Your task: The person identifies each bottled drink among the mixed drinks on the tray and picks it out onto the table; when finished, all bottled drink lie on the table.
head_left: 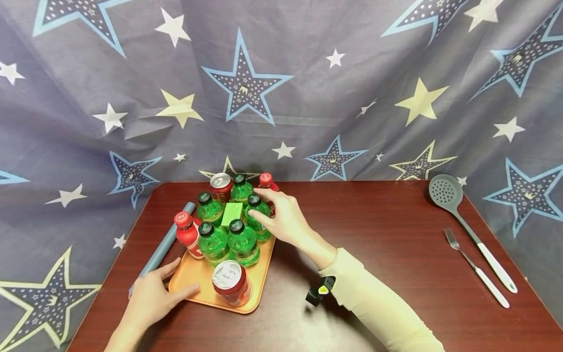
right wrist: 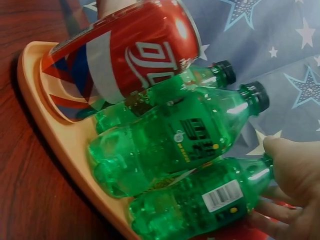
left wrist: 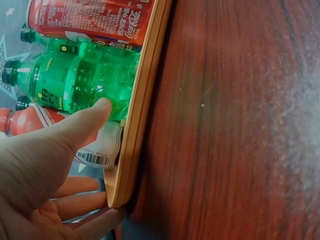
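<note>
An orange tray carries several green bottles with black caps, a red bottle at left, another red bottle at back right, a Coca-Cola can in front, a second can behind, and a light green box amid the bottles. My right hand has thumb and fingers around the neck of the rightmost green bottle, which stands on the tray. At the tray's near left corner is my left hand, thumb stretched over the rim and fingers touching the corner's outside.
A blue-grey tube lies left of the tray. Far right on the brown table lie a grey skimmer and a fork, both white-handled. A star-patterned curtain hangs behind the table's far edge.
</note>
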{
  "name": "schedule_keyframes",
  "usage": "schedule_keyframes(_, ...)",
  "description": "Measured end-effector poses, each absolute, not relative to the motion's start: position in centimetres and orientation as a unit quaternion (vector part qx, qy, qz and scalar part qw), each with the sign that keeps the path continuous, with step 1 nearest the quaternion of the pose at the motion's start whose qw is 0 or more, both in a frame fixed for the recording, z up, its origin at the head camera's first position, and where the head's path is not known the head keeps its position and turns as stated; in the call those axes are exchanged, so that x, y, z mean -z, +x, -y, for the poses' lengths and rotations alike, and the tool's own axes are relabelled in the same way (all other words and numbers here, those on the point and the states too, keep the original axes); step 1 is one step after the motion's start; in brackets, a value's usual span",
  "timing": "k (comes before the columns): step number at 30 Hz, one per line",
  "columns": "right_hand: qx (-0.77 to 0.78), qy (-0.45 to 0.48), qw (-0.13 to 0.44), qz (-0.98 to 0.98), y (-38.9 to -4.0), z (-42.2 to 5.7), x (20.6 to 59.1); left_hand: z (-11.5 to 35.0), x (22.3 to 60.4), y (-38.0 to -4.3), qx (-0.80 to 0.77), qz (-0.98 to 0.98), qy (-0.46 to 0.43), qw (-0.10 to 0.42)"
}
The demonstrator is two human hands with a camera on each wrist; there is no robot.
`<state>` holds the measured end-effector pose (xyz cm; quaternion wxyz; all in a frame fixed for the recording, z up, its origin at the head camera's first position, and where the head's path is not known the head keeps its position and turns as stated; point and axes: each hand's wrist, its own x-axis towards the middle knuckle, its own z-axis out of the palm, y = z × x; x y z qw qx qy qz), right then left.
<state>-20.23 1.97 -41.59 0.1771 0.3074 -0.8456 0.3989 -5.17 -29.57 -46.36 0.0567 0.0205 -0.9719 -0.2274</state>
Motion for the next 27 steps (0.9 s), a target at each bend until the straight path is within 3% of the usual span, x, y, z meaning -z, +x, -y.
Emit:
schedule_keyframes(11, -0.387, 0.277, 0.190, 0.859, -20.4, -1.4, 41.6, 29.5, 45.9, -5.5, 0.203, 0.979, -0.021, 0.017)
schedule_keyframes(27, -0.419, 0.263, 0.220, 0.841, -20.1, -4.1, 39.3, 29.1, 45.0, -6.4, 0.164, 0.986, -0.004, -0.036)
